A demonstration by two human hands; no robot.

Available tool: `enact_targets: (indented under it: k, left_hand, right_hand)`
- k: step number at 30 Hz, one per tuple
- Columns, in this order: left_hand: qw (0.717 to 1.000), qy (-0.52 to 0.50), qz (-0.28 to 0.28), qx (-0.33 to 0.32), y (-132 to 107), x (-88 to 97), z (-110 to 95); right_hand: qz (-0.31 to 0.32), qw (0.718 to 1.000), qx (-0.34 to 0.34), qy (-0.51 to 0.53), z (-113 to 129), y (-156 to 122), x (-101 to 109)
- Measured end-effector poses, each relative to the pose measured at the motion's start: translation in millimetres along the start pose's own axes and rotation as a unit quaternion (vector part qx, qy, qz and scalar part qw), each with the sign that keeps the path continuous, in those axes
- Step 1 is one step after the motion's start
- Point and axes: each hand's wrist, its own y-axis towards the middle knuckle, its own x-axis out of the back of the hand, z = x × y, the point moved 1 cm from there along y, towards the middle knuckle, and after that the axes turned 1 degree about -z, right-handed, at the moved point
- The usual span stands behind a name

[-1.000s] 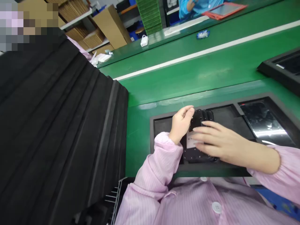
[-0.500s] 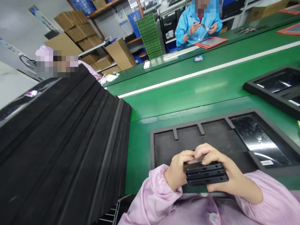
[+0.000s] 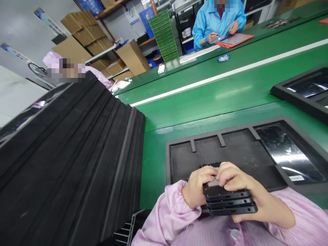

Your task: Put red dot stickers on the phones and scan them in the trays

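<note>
A stack of three black phone housings [image 3: 230, 202] is held low in front of my body, with port holes along the edges facing me. My left hand [image 3: 199, 186] grips the stack's left side, fingers curled over the top. My right hand [image 3: 247, 189] wraps the right side, thumb underneath and fingers bent onto the top housing near a greyish patch. Whatever the fingertips press there is partly hidden. Beyond the hands lies a black foam tray [image 3: 238, 147] with compartments. In its right compartment rests a glossy dark screen panel [image 3: 283, 147] with a white label.
A tall stack of black foam trays [image 3: 84, 164] stands at my left. Another foam tray [image 3: 284, 90] holding dark panels lies at the right on the green bench [image 3: 184, 112]. Across it, a person in blue [image 3: 205, 25] handles a red-edged panel [image 3: 234, 40]. A person in pink sits far left.
The housings and both hands have moved slightly down and right in view. My fingers have shifted on the top housing. Across the bench, the co-worker's hands have lowered to the red-edged panel.
</note>
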Motion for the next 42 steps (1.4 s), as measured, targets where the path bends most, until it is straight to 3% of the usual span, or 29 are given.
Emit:
enact_targets:
  k: [3, 10, 15, 29, 38, 42]
  left_hand:
    - [0.999, 0.008, 0.011, -0.029, -0.6, -0.6, 1.1]
    - [0.987, 0.053, -0.029, -0.151, 2.2, -3.1, 4.3]
    - [0.977, 0.074, -0.045, -0.197, 3.5, -4.2, 5.1]
    - [0.976, 0.073, -0.052, -0.200, 2.7, -6.4, 7.7]
    - [0.986, 0.060, -0.051, -0.144, 3.0, -1.6, 4.4]
    - [0.986, 0.058, -0.058, -0.148, 3.2, -2.6, 3.3]
  right_hand:
    - [0.009, 1.000, -0.002, 0.003, 0.8, 0.4, 0.6]
    - [0.014, 1.000, 0.016, 0.001, -0.1, -1.5, 1.7]
    - [0.015, 0.999, 0.032, 0.006, -1.6, -0.8, 1.5]
    - [0.003, 0.999, 0.035, -0.017, 1.7, 0.7, 2.4]
    - [-0.002, 1.000, -0.007, 0.021, -1.1, 4.0, 1.3]
    - [-0.005, 1.000, -0.004, 0.024, -1.0, 3.5, 1.6]
